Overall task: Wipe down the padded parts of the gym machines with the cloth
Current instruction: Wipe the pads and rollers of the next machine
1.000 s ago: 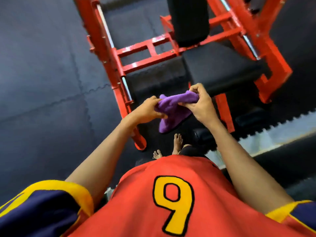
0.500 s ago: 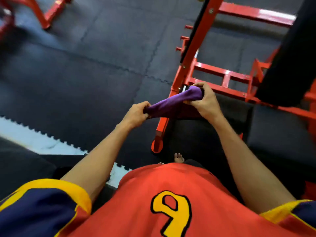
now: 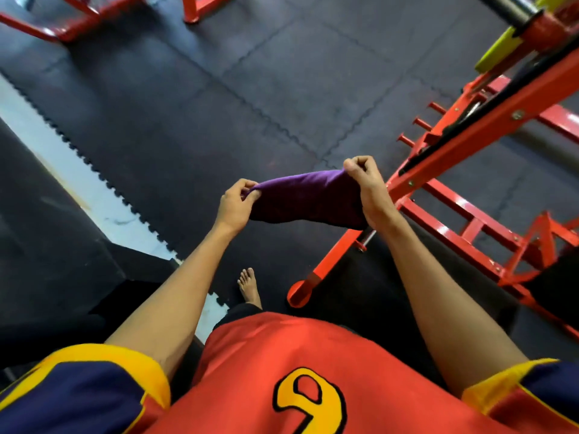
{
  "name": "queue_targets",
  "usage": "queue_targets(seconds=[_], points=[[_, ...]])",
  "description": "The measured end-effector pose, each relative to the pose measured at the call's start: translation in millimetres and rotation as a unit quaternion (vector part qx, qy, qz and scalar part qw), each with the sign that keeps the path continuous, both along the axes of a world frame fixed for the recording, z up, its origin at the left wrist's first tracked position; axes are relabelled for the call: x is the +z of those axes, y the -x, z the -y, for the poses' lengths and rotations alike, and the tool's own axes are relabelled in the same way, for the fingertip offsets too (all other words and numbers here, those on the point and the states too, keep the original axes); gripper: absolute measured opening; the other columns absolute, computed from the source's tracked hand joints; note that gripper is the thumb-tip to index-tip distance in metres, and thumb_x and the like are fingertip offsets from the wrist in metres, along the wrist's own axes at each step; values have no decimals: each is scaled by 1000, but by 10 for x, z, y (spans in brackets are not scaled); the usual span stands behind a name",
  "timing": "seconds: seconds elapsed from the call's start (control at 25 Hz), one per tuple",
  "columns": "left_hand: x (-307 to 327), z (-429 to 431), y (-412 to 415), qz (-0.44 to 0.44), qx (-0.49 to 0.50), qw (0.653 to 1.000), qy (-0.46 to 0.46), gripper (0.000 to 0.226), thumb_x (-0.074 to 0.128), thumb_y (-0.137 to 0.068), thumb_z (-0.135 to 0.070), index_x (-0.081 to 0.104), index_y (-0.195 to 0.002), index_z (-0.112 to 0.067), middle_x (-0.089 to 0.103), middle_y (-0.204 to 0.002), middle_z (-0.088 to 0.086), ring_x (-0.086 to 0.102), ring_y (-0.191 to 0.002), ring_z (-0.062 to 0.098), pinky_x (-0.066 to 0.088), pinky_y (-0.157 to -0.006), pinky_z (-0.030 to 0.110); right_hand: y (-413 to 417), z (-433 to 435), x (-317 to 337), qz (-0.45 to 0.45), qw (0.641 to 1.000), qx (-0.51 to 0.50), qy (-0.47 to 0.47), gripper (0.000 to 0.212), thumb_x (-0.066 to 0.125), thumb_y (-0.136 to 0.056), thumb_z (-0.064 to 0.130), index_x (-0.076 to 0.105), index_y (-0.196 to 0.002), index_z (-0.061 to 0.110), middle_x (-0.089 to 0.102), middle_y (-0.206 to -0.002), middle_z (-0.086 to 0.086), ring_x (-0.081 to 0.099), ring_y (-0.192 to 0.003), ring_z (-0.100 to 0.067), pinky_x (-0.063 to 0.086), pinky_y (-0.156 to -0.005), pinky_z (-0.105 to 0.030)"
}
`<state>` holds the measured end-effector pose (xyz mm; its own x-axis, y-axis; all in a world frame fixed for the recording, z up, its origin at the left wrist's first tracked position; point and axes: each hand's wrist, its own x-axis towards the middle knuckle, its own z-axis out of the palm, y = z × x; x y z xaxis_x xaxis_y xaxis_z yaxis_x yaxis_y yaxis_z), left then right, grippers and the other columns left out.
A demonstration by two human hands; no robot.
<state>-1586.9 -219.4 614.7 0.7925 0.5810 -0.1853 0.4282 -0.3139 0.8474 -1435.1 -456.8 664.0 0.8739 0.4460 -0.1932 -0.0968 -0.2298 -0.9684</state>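
Observation:
A purple cloth (image 3: 308,200) is stretched between my two hands in front of my chest, hanging in a fold. My left hand (image 3: 235,205) pinches its left corner. My right hand (image 3: 368,186) pinches the right corner a little higher. The red frame of a gym machine (image 3: 445,158) runs diagonally just right of my right hand. A dark padded part (image 3: 560,286) shows only at the far right edge.
Black interlocking rubber mats (image 3: 219,104) cover the floor. A pale strip of bare floor (image 3: 78,183) runs diagonally on the left. More red machine legs (image 3: 200,7) stand at the top left. My bare foot (image 3: 249,286) is below the cloth.
My view has swung left, so the black seat pads have slid out of sight to the right. Both hands have pulled the bunched cloth out wider between them.

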Motion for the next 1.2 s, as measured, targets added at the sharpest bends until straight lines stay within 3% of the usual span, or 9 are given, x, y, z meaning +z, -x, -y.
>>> queue_targets(seconds=[0.24, 0.36, 0.44, 0.56, 0.68, 0.84, 0.92, 1.08, 1.2], points=[[71, -1262, -388, 68, 32, 993, 96, 38, 82, -78, 1, 67, -102, -24, 70, -112, 1, 63, -94, 11, 55, -85, 25, -403, -955, -173, 36, 996, -46, 62, 15, 78, -87, 19, 69, -94, 28, 70, -97, -1, 64, -85, -7, 52, -85, -25], [164, -1853, -569, 50, 41, 997, 40, 40, 86, -76, -6, 68, -105, -26, 63, -119, 0, 60, -85, 6, 55, -81, 23, -576, -1414, -190, 77, 987, -98, 97, 15, 80, -87, 27, 73, -95, 38, 57, -110, -6, 63, -92, -15, 53, -94, -28], [176, -2163, -740, 41, 43, 998, 13, 41, 87, -75, -9, 67, -105, -29, 58, -119, -3, 56, -80, 5, 55, -83, 24, -694, -1660, -218, 83, 984, -126, 97, 12, 78, -90, 29, 73, -95, 39, 51, -100, 2, 58, -86, -11, 50, -91, -27], [167, -2524, -1041, 49, 50, 996, 57, 46, 90, -72, -11, 66, -103, -34, 59, -128, 4, 56, -82, 8, 54, -81, 22, -922, -1976, -293, 77, 984, -132, 87, 6, 71, -92, 32, 70, -86, 34, 57, -69, 20, 52, -69, -5, 48, -76, -32], [194, -2874, -1453, 38, 17, 993, 113, 51, 90, -70, -9, 65, -107, -34, 56, -129, 1, 54, -89, 12, 53, -84, 23, -1319, -2243, -399, 48, 985, -144, 82, 7, 68, -93, 30, 67, -87, 33, 63, -74, 14, 60, -76, -10, 52, -79, -34], [175, -3339, -2149, -17, -144, 989, -30, 56, 79, -69, 8, 67, -113, -26, 50, -108, -6, 50, -89, 9, 45, -80, 16, -2012, -2589, -420, -19, 989, -130, 63, 31, 67, -85, -12, 67, -101, 15, 64, -85, 4, 60, -76, -6, 52, -76, -19], [148, -3543, -2579, -27, -196, 976, -92, 51, 71, -68, 13, 69, -106, -21, 59, -102, -5, 55, -88, 9, 48, -81, 18, -2410, -2779, -402, -39, 991, -111, 65, 46, 62, -76, -26, 65, -107, 8, 64, -90, 2, 60, -80, -6, 51, -75, -13], [219, -3921, -3424, 11, -184, 978, -93, 44, 69, -73, 13, 69, -101, -22, 68, -107, 1, 64, -90, 14, 49, -85, 18, -3241, -3076, -275, -35, 992, -98, 64, 50, 63, -80, -21, 67, -113, 17, 64, -104, 2, 60, -80, -8, 54, -74, -20], [278, -4219, -4005, 35, -144, 987, -70, 45, 70, -75, 11, 66, -97, -28, 65, -112, -3, 59, -85, 13, 49, -84, 22, -3889, -3302, -208, -3, 993, -84, 84, 47, 66, -84, -11, 70, -106, 31, 66, -109, 2, 60, -79, -12, 56, -74, -36]])
